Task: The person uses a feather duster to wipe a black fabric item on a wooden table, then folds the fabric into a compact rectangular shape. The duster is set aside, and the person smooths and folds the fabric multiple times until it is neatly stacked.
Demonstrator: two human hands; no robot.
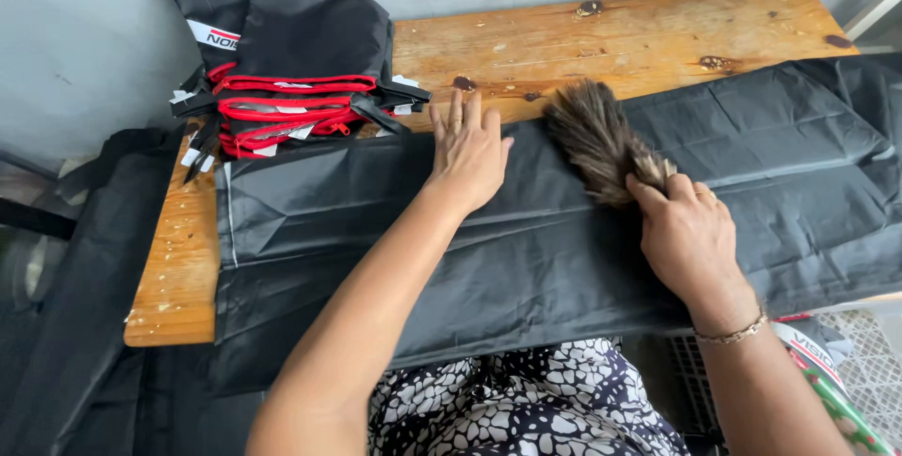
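Note:
A long sheet of black fabric (376,221) lies spread across a wooden table (601,43). My left hand (467,151) rests flat on the fabric with fingers together, pressing it near the far edge. My right hand (689,235) grips the handle end of a brown feather duster (597,137), whose bristles lie on the fabric just right of my left hand. A bracelet sits on my right wrist.
A stack of folded black bags with red zippers (287,90) sits at the table's far left corner. More black fabric (85,306) hangs off the left side. A grey wall runs behind the table. My lap in patterned cloth (526,400) is below.

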